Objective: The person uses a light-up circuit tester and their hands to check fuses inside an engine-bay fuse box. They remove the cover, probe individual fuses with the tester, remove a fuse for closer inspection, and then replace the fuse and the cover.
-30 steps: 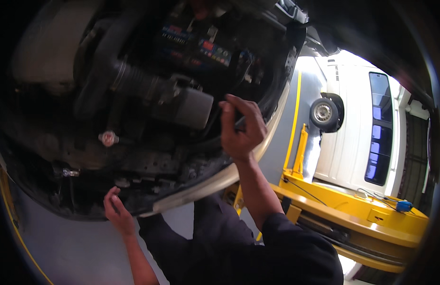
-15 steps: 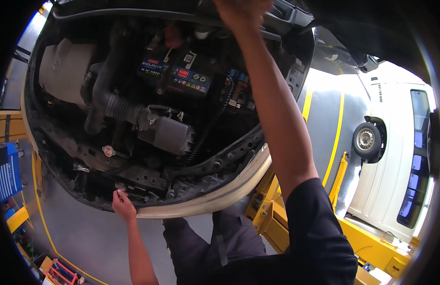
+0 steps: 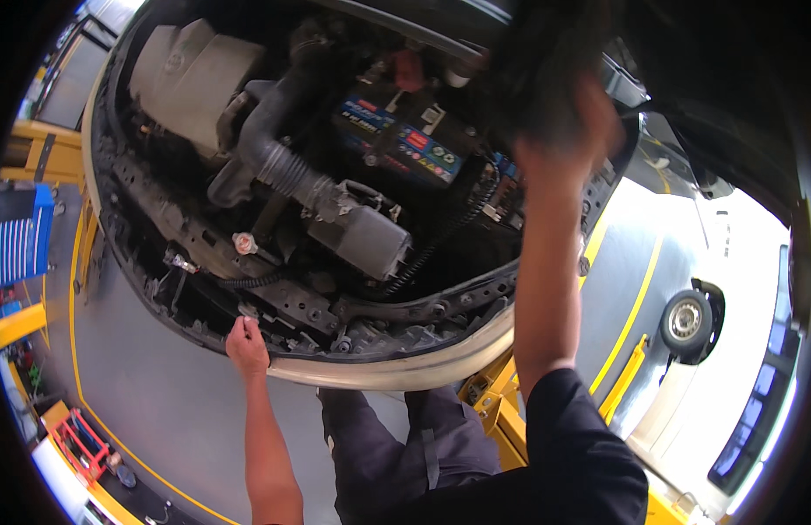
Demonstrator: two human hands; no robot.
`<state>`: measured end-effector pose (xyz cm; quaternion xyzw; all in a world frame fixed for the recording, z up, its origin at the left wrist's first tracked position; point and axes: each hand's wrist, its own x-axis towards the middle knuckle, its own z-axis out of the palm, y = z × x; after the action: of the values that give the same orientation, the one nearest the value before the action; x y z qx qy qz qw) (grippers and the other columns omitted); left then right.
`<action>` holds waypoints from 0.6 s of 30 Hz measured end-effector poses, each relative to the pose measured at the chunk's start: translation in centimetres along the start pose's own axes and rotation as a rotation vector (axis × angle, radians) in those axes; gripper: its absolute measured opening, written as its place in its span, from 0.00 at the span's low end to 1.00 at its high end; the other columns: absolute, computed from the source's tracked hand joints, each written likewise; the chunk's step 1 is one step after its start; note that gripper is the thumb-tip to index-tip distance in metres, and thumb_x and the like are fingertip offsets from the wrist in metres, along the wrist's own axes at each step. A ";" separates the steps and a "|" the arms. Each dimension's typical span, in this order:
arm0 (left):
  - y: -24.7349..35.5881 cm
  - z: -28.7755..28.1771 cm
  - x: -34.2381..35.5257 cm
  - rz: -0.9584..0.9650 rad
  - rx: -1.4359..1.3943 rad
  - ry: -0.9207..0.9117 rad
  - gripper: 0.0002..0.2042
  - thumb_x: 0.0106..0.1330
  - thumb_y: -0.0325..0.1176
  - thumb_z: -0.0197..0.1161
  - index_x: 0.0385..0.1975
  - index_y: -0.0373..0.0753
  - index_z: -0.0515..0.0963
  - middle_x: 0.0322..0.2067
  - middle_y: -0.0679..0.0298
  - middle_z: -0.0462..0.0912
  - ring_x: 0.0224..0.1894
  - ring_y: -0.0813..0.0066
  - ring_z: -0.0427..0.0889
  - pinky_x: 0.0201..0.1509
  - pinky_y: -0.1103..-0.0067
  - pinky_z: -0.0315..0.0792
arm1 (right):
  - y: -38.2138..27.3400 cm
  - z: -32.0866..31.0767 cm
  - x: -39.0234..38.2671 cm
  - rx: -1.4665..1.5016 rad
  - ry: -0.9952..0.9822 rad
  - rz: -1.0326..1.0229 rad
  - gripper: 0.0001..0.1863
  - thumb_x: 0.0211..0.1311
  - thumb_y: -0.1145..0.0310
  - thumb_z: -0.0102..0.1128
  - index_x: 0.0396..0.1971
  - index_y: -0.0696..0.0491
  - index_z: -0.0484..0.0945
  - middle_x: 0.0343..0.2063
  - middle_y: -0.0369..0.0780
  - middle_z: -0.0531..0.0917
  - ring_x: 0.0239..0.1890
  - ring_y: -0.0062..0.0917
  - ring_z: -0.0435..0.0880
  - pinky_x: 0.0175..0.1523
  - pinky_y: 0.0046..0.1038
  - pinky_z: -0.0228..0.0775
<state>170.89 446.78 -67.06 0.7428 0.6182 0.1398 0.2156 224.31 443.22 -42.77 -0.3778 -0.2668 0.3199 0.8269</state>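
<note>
I look down into an open engine bay with a black battery [image 3: 405, 144], a ribbed black intake hose [image 3: 283, 162] and a grey box [image 3: 361, 236]. My left hand [image 3: 246, 343] rests on the front crossmember [image 3: 309, 306], just above the pale bumper edge [image 3: 405, 374], and holds nothing. A small white cap [image 3: 244, 243] sits a little beyond it. My right hand [image 3: 570, 118] is raised high against the dark underside of the hood [image 3: 545, 44]. It is blurred and its fingers merge with the dark edge.
A white car [image 3: 685, 319] stands raised at the right beside yellow lift arms [image 3: 502, 411]. A blue tool cart [image 3: 20, 232] is at the far left, a red stand [image 3: 77, 442] on the grey floor at lower left. Yellow lines mark the floor.
My right hand has risen from the middle of the engine bay to the hood overhead. My left hand has stayed on the front edge. The view has shifted, showing more of the bay.
</note>
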 end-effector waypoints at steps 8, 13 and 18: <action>2.1 0.2 1.1 0.023 -0.008 0.025 0.14 0.73 0.39 0.57 0.26 0.38 0.74 0.23 0.52 0.77 0.29 0.45 0.77 0.35 0.56 0.67 | 14.1 8.0 -11.8 1.123 -0.300 0.845 0.56 0.51 0.37 0.76 0.76 0.44 0.60 0.76 0.52 0.58 0.79 0.58 0.50 0.68 0.77 0.56; 0.9 -0.4 0.8 0.015 0.013 0.019 0.13 0.73 0.37 0.56 0.26 0.37 0.73 0.22 0.53 0.77 0.29 0.46 0.77 0.35 0.58 0.68 | 19.1 6.3 -16.4 1.167 -0.234 1.085 0.49 0.58 0.34 0.65 0.75 0.46 0.63 0.73 0.50 0.64 0.75 0.55 0.59 0.68 0.75 0.57; 0.9 -0.4 0.4 0.055 0.037 0.053 0.14 0.73 0.37 0.57 0.24 0.37 0.70 0.19 0.54 0.74 0.26 0.46 0.75 0.34 0.58 0.67 | 21.5 3.4 -19.0 1.132 -0.180 1.199 0.46 0.65 0.30 0.54 0.73 0.48 0.67 0.71 0.48 0.69 0.71 0.53 0.68 0.68 0.72 0.58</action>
<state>171.55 447.15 -66.26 0.7594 0.6056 0.1539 0.1811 202.53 441.80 -61.70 0.0443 0.1159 0.8214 0.5567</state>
